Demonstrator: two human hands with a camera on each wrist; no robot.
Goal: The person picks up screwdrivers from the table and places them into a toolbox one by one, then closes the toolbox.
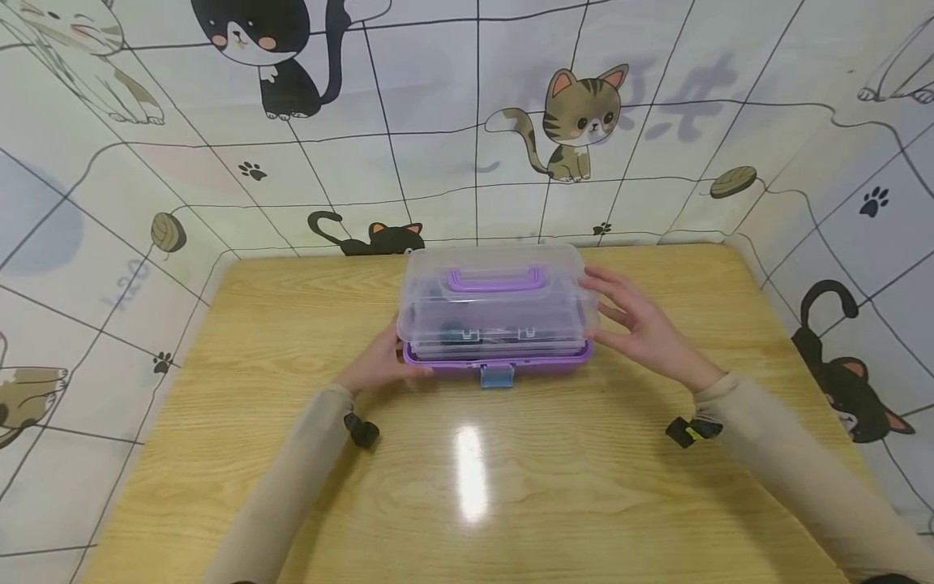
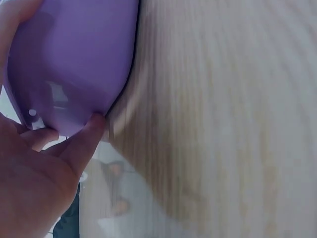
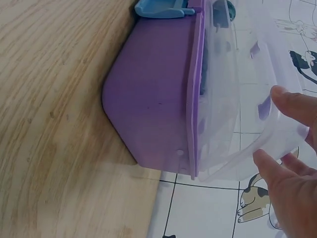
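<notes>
On the table stands a purple plastic storage box (image 1: 467, 369) with a clear lid (image 1: 430, 272), which carries a purple handle (image 1: 496, 280). The lid sits raised off the base, and a clear inner tray shows beneath its front edge. A blue latch (image 1: 497, 376) hangs unfastened at the front. My left hand (image 1: 383, 361) grips the left end of the base, its thumb at the front corner. At the other end, my right hand (image 1: 638, 328) holds the lid's right side between thumb and fingers. Dark contents show through the clear plastic, too blurred to tell.
The wooden table (image 1: 328, 503) carries the box near its back edge. A white cloth (image 1: 438, 178) printed with cats and grid lines rises behind and at both sides. Each wrist wears a dark strap.
</notes>
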